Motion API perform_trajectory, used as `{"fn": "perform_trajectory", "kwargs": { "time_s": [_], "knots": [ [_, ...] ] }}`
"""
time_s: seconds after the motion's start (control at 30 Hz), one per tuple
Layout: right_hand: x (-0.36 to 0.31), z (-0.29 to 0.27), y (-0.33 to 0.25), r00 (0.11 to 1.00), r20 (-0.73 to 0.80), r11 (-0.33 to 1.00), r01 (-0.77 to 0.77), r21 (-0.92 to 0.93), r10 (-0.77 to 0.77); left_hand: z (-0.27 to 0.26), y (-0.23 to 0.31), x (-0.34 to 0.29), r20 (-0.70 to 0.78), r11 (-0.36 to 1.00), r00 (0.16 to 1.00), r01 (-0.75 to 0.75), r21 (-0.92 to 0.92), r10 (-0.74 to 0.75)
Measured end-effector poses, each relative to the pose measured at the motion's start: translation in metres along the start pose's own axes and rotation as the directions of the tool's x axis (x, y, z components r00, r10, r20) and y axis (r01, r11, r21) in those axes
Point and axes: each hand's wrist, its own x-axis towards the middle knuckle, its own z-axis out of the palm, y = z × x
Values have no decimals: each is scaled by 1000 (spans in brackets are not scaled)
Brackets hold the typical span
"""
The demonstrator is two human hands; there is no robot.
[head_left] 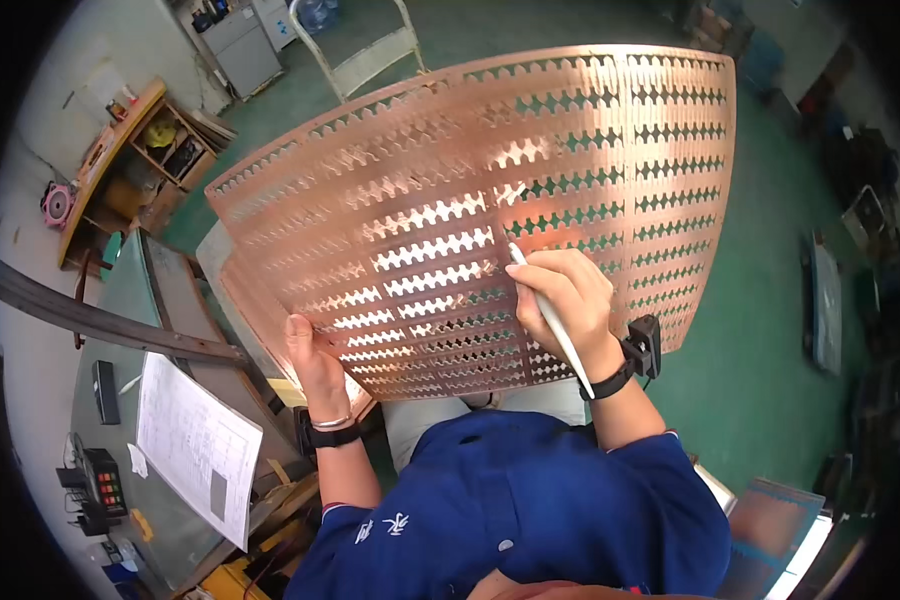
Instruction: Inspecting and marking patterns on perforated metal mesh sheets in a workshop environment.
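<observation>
A large copper-coloured sheet (560, 370) with rows of wavy-edged cut-out slots fills the middle, tilted above my lap. My left hand (317, 368) grips its lower left edge; the thumb shows and the other fingers are mostly hidden. Closed in a pen grip, my right hand (573, 300) holds a slim white pen-shaped tool (562, 342). The tool's tip is at the sheet's face, near the middle, beside a dividing strip between slot rows. Whether the tip touches the metal I cannot tell.
A bench with a printed paper sheet (198, 450) and a black box with coloured buttons (102, 482) stands at left. A dark curved bar (110, 318) crosses above it. More copper-coloured sheets lean at lower right (770, 530). A pale metal chair frame (375, 62) stands beyond.
</observation>
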Motion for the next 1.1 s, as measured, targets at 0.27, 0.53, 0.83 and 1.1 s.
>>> {"fn": "perform_trajectory", "kwargs": {
  "time_s": [0.27, 0.53, 0.83, 1.1],
  "knots": [
    [0, -1, -2, 995, 36, 994, -96, 51, 94, 10, 0, -1, -122, 996, 990, -62, 63, 69],
    [3, -14, 4, 977, -2, 956, -206, 208, 211, 2, 0, -4, -136, 999, 991, 10, 40, -4],
    [22, -14, -10, 895, -40, 752, -348, 560, 444, 24, 5, -13, -196, 994, 981, 15, 106, 6],
    [34, -20, 2, 971, -50, 947, -217, 236, 235, 43, 12, -28, -204, 987, 976, -47, 157, 79]
  ]
}}
